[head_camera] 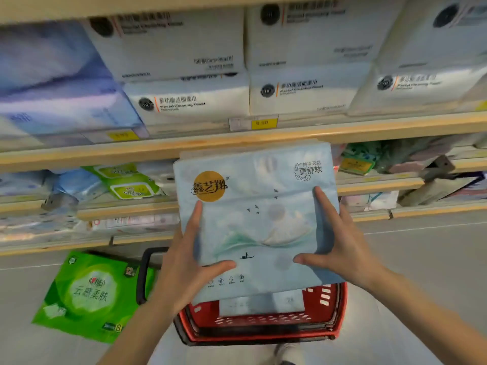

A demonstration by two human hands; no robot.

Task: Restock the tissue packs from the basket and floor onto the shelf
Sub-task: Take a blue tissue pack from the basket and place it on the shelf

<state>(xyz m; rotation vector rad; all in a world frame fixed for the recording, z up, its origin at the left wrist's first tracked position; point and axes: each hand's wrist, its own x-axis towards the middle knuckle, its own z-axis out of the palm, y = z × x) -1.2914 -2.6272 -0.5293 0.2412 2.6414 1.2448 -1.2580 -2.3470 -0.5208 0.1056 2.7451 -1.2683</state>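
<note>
Both hands, left (pixel 184 262) and right (pixel 340 241), clamp a blue pack (pixel 257 222) by its sides, above the basket (pixel 263 327) and before the shelf (pixel 369 133), unshelved. A green pack (pixel 89 293) lies on the floor, so I judge the restocking unfinished.

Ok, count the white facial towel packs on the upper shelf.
6, two high in three columns: top-left pack, bottom-left pack, top-middle pack, bottom-middle pack, top-right pack, bottom-right pack. More may be hidden behind them.
</note>
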